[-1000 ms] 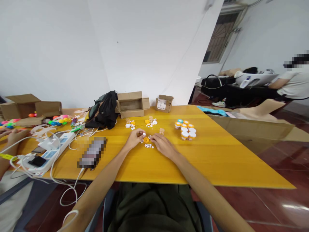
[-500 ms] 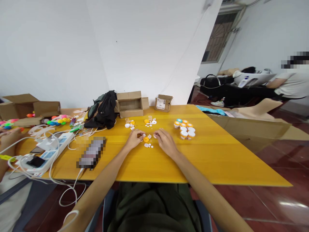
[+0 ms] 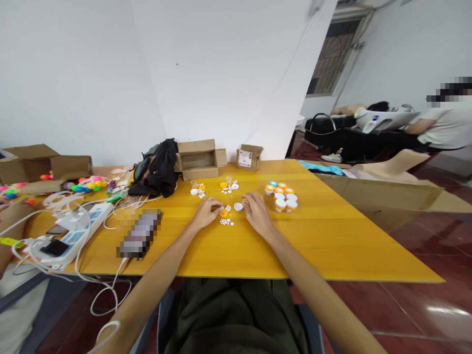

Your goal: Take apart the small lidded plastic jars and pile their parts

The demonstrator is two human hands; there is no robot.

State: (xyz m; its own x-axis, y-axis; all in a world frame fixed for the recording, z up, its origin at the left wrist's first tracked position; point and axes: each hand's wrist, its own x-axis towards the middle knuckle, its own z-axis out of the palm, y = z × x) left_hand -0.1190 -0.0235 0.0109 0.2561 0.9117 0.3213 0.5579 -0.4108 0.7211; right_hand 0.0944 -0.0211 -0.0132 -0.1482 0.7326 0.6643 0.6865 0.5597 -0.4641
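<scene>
the only label you could hope to read is the white label (image 3: 245,158) on the small cardboard box (image 3: 254,160) at the far side of the counter (image 3: 324,246); its print and dark marks are too small to make out. half a second ago your right hand (image 3: 257,214) had the white round lid (image 3: 238,207) at its fingers; now that lid lies flat on the counter between your hands, just left of those fingers. they have shifted slightly right and curl at something pale and see-through, mostly hidden, so whether they grip it you cannot tell from here. your left hand (image 3: 206,213) has barely moved, thumb and forefinger close together beside the orange lid (image 3: 223,213); whether a white piece is pinched there, you cannot tell. white perforated pieces (image 3: 223,221) lie just nearer you. to the right, the lidded jars (image 3: 280,202) stand grouped, with white, orange and blue tops, unchanged.
</scene>
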